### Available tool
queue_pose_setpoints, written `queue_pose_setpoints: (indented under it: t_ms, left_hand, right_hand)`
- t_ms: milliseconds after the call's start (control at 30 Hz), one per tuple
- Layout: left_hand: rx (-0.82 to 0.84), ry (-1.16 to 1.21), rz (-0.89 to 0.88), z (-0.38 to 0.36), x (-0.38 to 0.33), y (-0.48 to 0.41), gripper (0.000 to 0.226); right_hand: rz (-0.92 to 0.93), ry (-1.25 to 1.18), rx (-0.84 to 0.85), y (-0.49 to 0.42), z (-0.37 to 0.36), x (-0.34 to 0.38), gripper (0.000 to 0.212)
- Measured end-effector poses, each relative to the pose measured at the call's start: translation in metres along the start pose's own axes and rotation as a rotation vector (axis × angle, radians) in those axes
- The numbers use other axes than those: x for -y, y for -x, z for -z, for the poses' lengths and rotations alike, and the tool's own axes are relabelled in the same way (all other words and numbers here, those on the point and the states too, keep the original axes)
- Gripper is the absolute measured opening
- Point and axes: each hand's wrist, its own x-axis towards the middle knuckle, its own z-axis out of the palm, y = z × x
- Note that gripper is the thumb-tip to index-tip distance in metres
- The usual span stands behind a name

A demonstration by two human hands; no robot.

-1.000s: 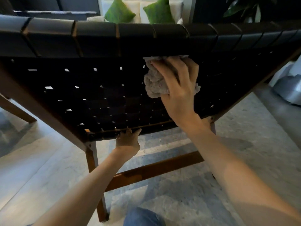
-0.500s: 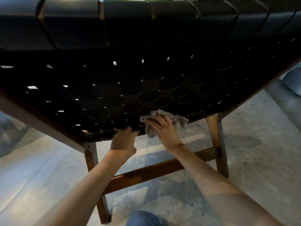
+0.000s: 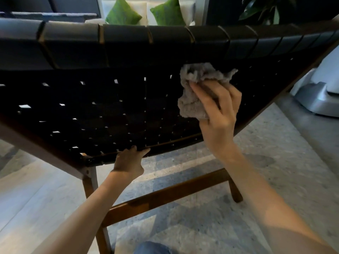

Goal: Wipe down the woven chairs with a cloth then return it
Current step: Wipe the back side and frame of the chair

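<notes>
Head view: person is low behind a woven chair [image 3: 110, 110], facing the rear of its backrest, both bare arms reaching in.
Right hand [image 3: 220, 116]: fingers [image 3: 201, 96] clenched round a bunched cloth [image 3: 191, 105], pressing it onto the webbing.
Cloth location: high on the right part of the weave, just under the wide top straps [image 3: 165, 44], touching the black webbing.
Cloth look: grey, fuzzy, crumpled into a wad; loose edges poke out above and left of the fingers. Wet or dry: cannot tell.
Left hand [image 3: 129, 160]: fingers hooked over the bottom rail [image 3: 174, 142], grasping it, nothing else held.
Why that grip: probably braces the chair so the wiping pressure does not shove it forward.
Why a wad: likely gives a thick pad that follows the strap edges and gaps.
Chair look: flat black straps in a basket weave, small light gaps between them, brown wooden frame and crossbar [image 3: 165, 197].
Stage: wiping the backrest, judged mid-task; cloth not yet returned.
Background: two green cushions [image 3: 122, 14] and a plant [image 3: 260, 8] beyond the chair.
</notes>
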Motion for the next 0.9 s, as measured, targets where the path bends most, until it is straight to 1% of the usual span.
queue_pose_setpoints:
  t_ms: [100,200,267,333,467,567,700,800,900]
  left_hand:
    - [-0.034,-0.077,-0.028,0.000,-0.003,0.002,0.069]
    - [-0.066,-0.091,-0.025,-0.003,-0.004,0.005,0.069]
    - [-0.063,-0.058,-0.011,-0.005,-0.002,0.007,0.068]
    - [-0.057,-0.020,0.000,-0.007,-0.001,0.011,0.067]
    - [-0.043,-0.004,0.005,-0.014,0.000,0.013,0.069]
    - [-0.053,-0.066,0.017,-0.022,-0.001,0.012,0.070]
    - [-0.063,-0.129,0.009,-0.028,-0.002,0.012,0.067]
    - [-0.113,-0.148,-0.015,-0.027,-0.004,0.005,0.064]
    - [-0.110,-0.164,-0.010,-0.030,-0.010,0.002,0.061]
  right_hand:
    - [0.015,-0.012,0.002,-0.013,-0.012,-0.009,0.044]
    - [-0.043,-0.026,-0.013,-0.006,-0.024,-0.009,0.048]
    - [-0.087,-0.035,0.022,0.006,-0.030,-0.009,0.055]
    - [-0.096,-0.028,0.113,0.021,-0.035,-0.011,0.060]
    - [-0.089,-0.031,0.350,0.064,-0.045,-0.015,0.057]
    - [-0.151,-0.026,0.514,0.099,-0.054,-0.008,0.044]
    - [-0.268,-0.029,0.722,0.144,-0.064,0.006,0.043]
    - [-0.347,-0.007,0.755,0.158,-0.069,0.013,0.055]
    - [-0.345,0.011,0.769,0.158,-0.067,0.015,0.057]
